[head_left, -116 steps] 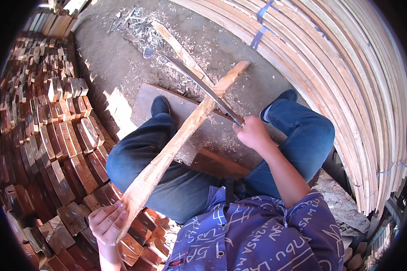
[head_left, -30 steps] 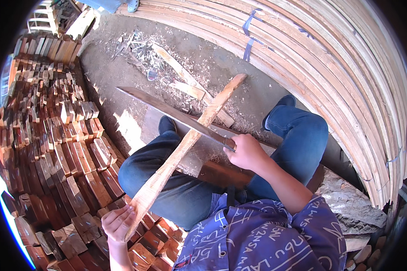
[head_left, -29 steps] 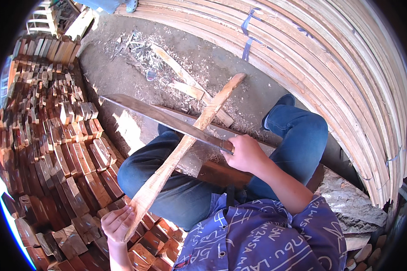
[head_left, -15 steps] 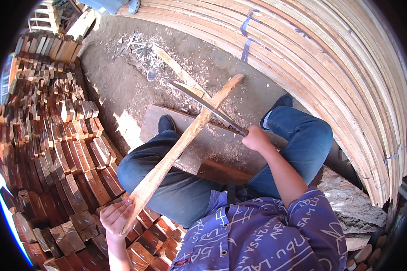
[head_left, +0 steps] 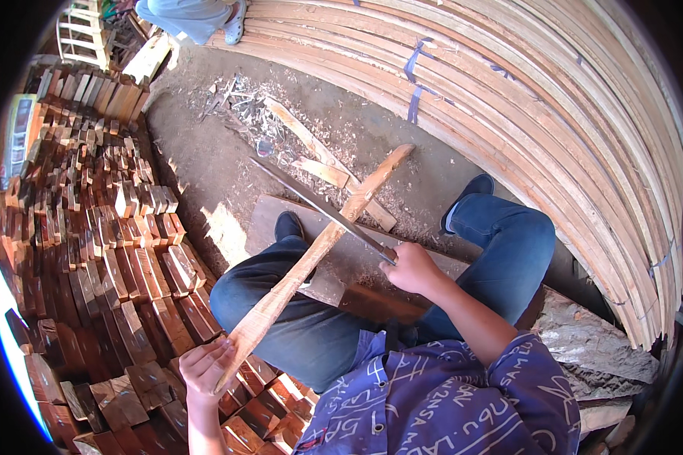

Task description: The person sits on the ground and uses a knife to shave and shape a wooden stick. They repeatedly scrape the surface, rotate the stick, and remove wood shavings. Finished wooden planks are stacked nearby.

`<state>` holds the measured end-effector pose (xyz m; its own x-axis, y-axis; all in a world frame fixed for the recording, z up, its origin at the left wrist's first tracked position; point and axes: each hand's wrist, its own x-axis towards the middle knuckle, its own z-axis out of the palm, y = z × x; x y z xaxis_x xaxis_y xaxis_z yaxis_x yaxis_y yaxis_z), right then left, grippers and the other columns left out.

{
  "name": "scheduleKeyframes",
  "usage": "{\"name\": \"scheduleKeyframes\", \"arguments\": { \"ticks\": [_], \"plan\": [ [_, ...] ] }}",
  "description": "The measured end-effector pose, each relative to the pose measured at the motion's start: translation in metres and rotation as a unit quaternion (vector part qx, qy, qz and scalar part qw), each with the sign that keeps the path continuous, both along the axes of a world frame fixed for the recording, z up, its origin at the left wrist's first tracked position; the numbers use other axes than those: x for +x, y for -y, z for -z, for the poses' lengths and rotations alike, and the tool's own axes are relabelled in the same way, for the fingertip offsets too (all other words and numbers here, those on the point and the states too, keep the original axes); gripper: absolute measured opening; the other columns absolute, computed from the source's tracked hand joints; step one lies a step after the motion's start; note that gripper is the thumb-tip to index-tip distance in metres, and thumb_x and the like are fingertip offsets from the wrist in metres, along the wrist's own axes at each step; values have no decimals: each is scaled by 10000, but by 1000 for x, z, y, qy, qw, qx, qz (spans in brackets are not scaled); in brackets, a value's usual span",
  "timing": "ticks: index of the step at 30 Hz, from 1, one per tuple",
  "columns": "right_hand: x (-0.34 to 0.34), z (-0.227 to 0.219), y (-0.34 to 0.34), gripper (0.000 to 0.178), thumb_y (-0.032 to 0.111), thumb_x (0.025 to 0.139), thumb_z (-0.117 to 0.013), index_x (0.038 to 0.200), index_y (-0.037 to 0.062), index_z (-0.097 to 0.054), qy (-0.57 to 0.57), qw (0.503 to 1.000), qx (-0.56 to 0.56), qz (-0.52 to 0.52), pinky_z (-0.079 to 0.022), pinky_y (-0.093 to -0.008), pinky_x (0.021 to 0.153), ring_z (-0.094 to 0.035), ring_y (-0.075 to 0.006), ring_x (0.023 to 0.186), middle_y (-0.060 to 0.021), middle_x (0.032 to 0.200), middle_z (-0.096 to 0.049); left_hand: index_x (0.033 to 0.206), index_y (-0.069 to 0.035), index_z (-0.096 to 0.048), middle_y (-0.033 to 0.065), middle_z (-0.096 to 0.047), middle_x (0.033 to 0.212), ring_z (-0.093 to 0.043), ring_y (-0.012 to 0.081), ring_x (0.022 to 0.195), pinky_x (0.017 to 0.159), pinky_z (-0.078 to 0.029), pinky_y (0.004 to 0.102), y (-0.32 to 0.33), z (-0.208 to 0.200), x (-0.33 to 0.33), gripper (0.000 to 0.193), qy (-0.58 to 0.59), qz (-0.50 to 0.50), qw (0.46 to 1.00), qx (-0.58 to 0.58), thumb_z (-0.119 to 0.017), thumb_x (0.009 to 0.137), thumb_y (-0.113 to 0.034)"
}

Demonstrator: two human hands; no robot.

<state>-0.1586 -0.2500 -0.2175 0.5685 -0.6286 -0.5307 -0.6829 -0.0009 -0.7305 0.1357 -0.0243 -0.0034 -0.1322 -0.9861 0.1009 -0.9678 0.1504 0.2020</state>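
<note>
The machete (head_left: 307,194) had moved closer to the body along the long wooden slat (head_left: 281,292) since half a second before. The right hand (head_left: 410,267) was closed around the machete's handle, blade pointing forward-left; the left hand (head_left: 205,365) pinched the wooden slat's near end, its long axis running forward-right.

Looks like pale, bare wood on the carved piece (head_left: 303,265), matt and unvarnished, with rough-cut edges. Shows dull grey metal along the long blade (head_left: 311,197), fairly smooth. Appears reddish-brown and rough-sawn across the stacked wooden blocks (head_left: 171,322). Looks paler, also unvarnished, on the long planks (head_left: 524,144), with thin, plastic-like blue ties (head_left: 415,102). Shows coarse, craggy roughness on the grey-white slab (head_left: 588,341). Seems matt printed cloth on the purple shirt (head_left: 448,402), and faded denim on the jeans (head_left: 508,235). Looks dusty and dull on the ground (head_left: 197,140), with dry, curly wood shavings (head_left: 239,106).
</note>
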Motion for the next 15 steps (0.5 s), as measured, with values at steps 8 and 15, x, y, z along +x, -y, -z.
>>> {"name": "scheduleKeyframes", "arguments": {
  "ticks": [8,15],
  "plan": [
    [-7,13,30,223,203,725,-670,813,0,-699,-31,998,-54,-24,-529,-487,748,-670,-413,801,-228,806,-683,851,-20,-705,96,-734,830,-724,273,738,634,-581,333,-3,1,-2,214,13,-15,1000,-6,-773,720,-176],
    [-57,126,65,337,168,741,-641,938,-101,-693,-215,951,134,178,-536,-439,806,-683,-415,947,-329,957,-671,842,-10,-718,96,-737,833,-727,261,758,674,-598,329,0,-3,-5,224,1,-11,1000,17,-758,716,-190]
  ]
}}
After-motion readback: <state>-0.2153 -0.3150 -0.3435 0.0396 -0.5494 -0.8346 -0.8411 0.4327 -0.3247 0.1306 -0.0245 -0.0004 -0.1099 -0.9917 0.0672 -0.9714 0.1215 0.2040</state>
